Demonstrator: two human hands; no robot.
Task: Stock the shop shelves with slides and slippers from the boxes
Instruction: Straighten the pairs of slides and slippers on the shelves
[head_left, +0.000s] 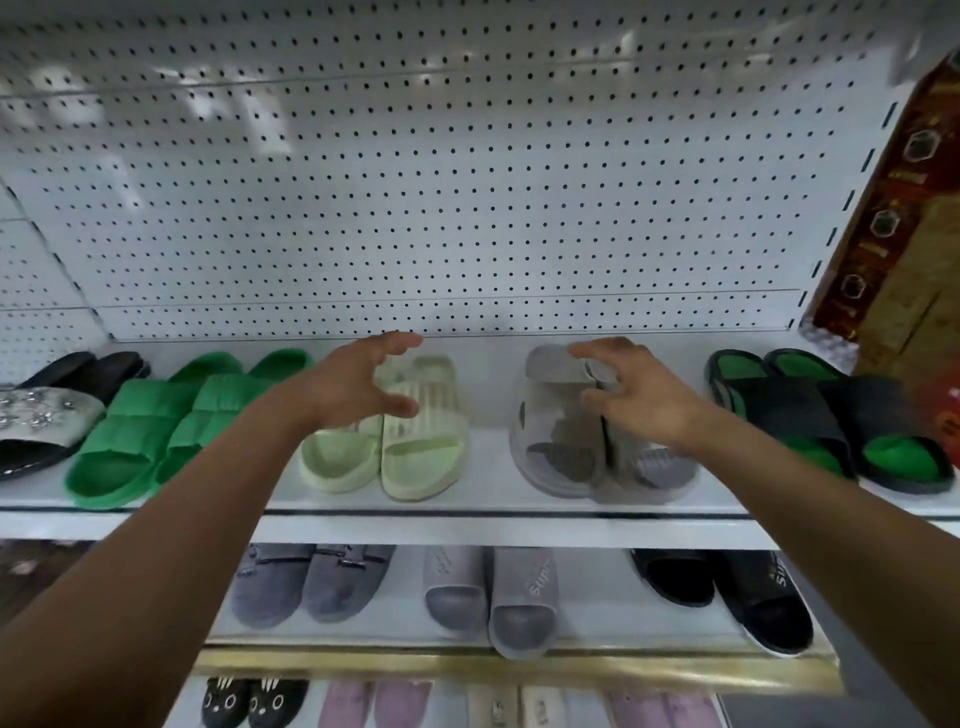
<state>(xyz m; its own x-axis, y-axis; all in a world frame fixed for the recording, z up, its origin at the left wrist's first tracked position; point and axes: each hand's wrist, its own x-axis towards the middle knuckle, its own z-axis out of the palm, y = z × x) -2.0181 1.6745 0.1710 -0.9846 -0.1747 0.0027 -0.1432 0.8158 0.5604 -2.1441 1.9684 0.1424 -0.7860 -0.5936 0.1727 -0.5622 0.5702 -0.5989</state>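
On the top white shelf (493, 488) stand several pairs of slides. A pale green pair (415, 441) is in the middle and a grey pair (561, 441) stands to its right. My left hand (358, 384) hovers over the pale green pair, fingers spread and loosely curved, holding nothing. My right hand (639, 395) is over the grey pair; its fingertips touch the heel end of the right grey slide, without a clear grip. A bright green pair (161, 426) sits to the left, and a black-and-green pair (821, 421) to the right.
A black pair with a jewelled strap (47, 410) sits at the far left. A red-brown carton (904, 218) leans at the shelf's right end. The perforated white back panel (415, 182) rises behind. The lower shelf holds grey slippers (306, 582), grey slides (493, 592) and black slides (727, 587).
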